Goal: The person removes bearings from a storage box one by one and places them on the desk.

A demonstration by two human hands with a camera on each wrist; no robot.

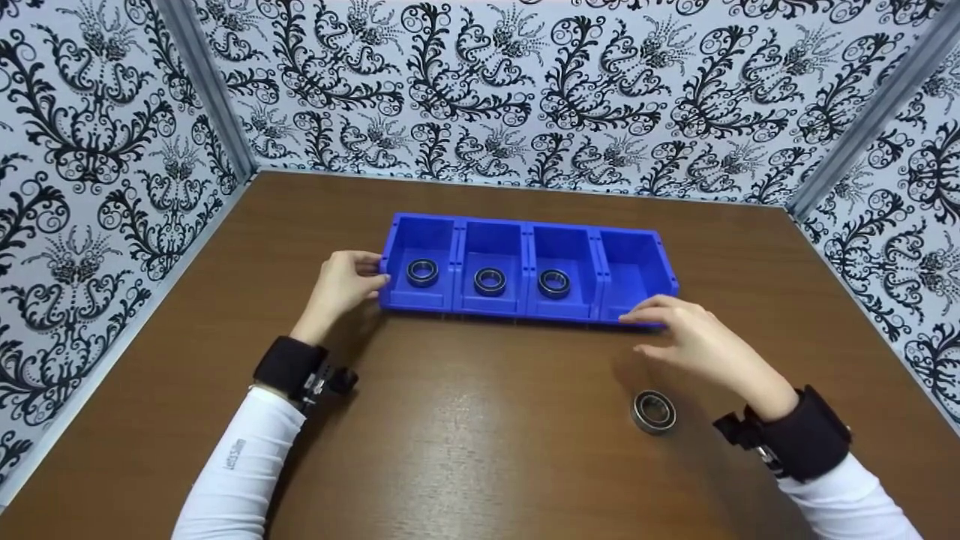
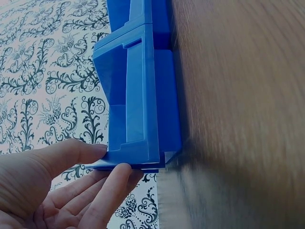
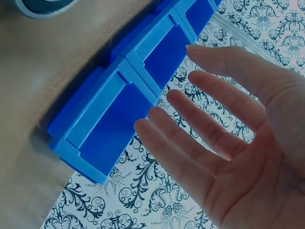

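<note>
A blue four-bay parts bin stands on the wooden table. One ball bearing lies in each of the three left bays: the left bearing, the middle bearing and the right bearing. My left hand pinches the bin's left end wall, thumb on the rim and fingers outside, as the left wrist view shows. Over the front of the bare rightmost bay, my right hand hovers with fingers spread and nothing in it. Closer to me, a loose bearing lies flat below that hand.
The brown tabletop runs around the bin on all sides. Patterned white-and-black panels enclose it at the back and both sides, joined by grey corner posts.
</note>
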